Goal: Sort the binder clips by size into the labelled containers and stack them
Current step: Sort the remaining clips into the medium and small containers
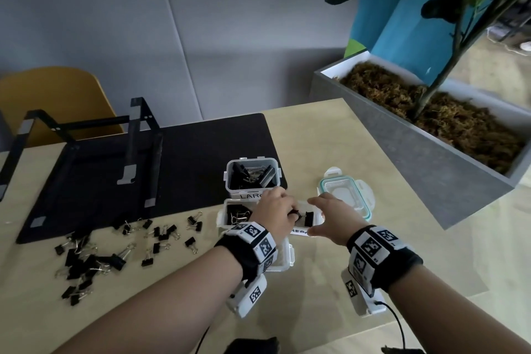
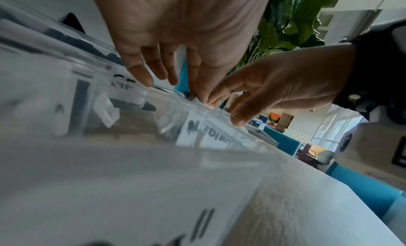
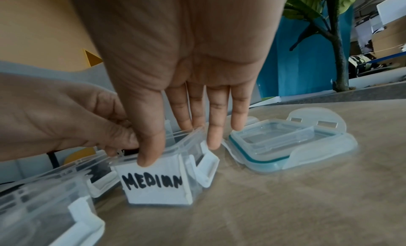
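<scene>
Binder clips (image 1: pixel 115 250) lie scattered loose on the worktop (image 1: pixel 330 135) in head view, left of three open containers; left hand (image 1: pixel 275 217) dips into the middle one. Left wrist view: left fingers (image 2: pixel 197 86) pinch a small dark clip (image 2: pixel 189 95) at the rim. Right wrist view alone reads the "MEDIUM" container (image 3: pixel 158 183); right hand (image 3: pixel 186 79), fingers straight, steadies its rim beside a lid (image 3: pixel 292 142).

black clips (image 1: pixel 94 260) on a pale wood surface (image 1: pixel 330 138), black mat (image 1: pixel 201 152), clear lid (image 1: pixel 344 192) with a teal seal, white label (image 3: pixel 153 183) in black marker, yellow chair (image 1: pixel 51 95), black-and-white checker wristbands (image 1: pixel 257 241)
</scene>
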The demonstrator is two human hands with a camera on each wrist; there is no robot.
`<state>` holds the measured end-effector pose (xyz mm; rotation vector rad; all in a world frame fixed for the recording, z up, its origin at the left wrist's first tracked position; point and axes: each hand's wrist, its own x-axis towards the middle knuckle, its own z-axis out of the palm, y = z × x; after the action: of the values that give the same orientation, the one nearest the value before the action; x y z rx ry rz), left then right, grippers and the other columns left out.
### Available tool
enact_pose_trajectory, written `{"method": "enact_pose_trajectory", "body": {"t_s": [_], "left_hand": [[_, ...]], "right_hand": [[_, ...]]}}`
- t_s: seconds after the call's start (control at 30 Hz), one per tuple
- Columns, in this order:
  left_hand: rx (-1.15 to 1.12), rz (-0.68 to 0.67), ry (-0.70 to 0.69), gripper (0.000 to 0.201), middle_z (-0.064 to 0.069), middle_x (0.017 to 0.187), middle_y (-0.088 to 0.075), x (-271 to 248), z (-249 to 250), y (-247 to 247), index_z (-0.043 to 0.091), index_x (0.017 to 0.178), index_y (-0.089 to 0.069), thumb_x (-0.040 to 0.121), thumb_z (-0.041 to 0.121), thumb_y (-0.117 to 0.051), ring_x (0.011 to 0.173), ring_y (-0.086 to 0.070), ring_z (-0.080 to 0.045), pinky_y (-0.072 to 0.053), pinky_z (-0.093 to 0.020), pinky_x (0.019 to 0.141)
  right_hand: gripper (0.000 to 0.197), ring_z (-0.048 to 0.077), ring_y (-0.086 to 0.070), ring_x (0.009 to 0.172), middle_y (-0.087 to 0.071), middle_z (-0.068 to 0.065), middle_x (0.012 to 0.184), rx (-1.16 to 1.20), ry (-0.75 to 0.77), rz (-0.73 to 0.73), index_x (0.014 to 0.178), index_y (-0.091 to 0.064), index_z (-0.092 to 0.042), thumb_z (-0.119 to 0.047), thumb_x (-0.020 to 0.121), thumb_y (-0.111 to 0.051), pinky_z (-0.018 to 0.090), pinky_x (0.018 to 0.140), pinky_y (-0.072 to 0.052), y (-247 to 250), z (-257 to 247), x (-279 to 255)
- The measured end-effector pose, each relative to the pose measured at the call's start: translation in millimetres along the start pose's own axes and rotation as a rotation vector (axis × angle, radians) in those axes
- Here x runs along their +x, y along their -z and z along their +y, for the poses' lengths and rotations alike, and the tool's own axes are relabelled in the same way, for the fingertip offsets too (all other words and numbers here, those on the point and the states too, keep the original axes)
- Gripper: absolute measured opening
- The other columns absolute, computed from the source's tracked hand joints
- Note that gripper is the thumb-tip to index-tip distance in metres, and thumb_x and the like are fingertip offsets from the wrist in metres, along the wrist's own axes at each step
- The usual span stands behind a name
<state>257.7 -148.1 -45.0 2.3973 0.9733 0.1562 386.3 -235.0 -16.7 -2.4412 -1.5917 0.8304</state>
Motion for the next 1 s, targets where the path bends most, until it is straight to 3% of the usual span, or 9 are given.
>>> {"method": "enact_pose_trajectory", "body": {"t_s": [0.33, 0.6, 0.7, 0.8, 0.93, 1.0], "left_hand": [[-0.064, -0.001, -0.004, 0.027, -0.002, 0.124, -0.050, -18, -16, 15, 0.016, 0.115, -0.064, 0.090, 0.024, -0.055, 0.120, -0.043, -0.021, -0.035, -0.031, 0.105], [-0.057, 0.124, 0.069, 0.025, 0.005, 0.124, -0.052, -56, -53, 48, 0.022, 0.113, -0.064, 0.089, 0.024, -0.056, 0.117, -0.043, -0.016, -0.036, -0.027, 0.101], [-0.059, 0.143, 0.133, 0.023, 0.004, 0.122, -0.052, -74, -74, 61, 0.023, 0.111, -0.065, 0.089, 0.026, -0.056, 0.115, -0.044, -0.015, -0.034, -0.025, 0.101], [-0.057, 0.112, 0.229, 0.021, 0.003, 0.118, -0.052, -92, -101, 78, 0.021, 0.104, -0.067, 0.088, 0.026, -0.056, 0.114, -0.046, -0.017, -0.036, -0.028, 0.100], [-0.085, 0.038, 0.350, 0.014, 0.004, 0.104, -0.058, -117, -146, 100, 0.026, 0.084, -0.065, 0.080, 0.033, -0.054, 0.105, -0.056, -0.019, -0.046, -0.032, 0.092], [-0.067, 0.031, 0.394, 0.019, 0.004, 0.101, -0.059, -130, -167, 111, 0.020, 0.092, -0.068, 0.081, 0.031, -0.056, 0.103, -0.058, -0.018, -0.046, -0.030, 0.090]], "right_hand": [[0.071, 0.017, -0.046, 0.125, -0.039, -0.004, 0.142, -0.054, -0.023, -0.004, 0.143, -0.034, -0.023, -0.035, 0.081, -0.068, 0.030, 0.100, -0.041, 0, -3, -2], [0.072, 0.021, -0.036, 0.134, -0.033, -0.005, 0.149, -0.224, -0.036, 0.008, 0.144, -0.030, -0.025, -0.041, 0.082, -0.063, 0.039, 0.110, -0.030, 5, -17, -5], [0.069, 0.021, -0.037, 0.133, -0.035, -0.004, 0.148, -0.181, 0.012, 0.090, 0.142, -0.032, -0.025, -0.041, 0.082, -0.062, 0.038, 0.110, -0.031, 7, -37, -8], [0.055, 0.019, -0.044, 0.127, -0.046, -0.003, 0.140, -0.068, 0.091, 0.126, 0.134, -0.045, -0.023, -0.037, 0.083, -0.062, 0.033, 0.106, -0.036, 4, -73, -10], [0.039, 0.015, -0.052, 0.116, -0.057, -0.003, 0.126, -0.007, 0.213, 0.092, 0.122, -0.057, -0.021, -0.035, 0.086, -0.061, 0.026, 0.097, -0.040, -15, -125, -8], [0.035, 0.016, -0.055, 0.112, -0.059, -0.002, 0.120, 0.011, 0.247, 0.051, 0.118, -0.060, -0.020, -0.034, 0.086, -0.061, 0.026, 0.094, -0.043, -29, -150, -3]]}}
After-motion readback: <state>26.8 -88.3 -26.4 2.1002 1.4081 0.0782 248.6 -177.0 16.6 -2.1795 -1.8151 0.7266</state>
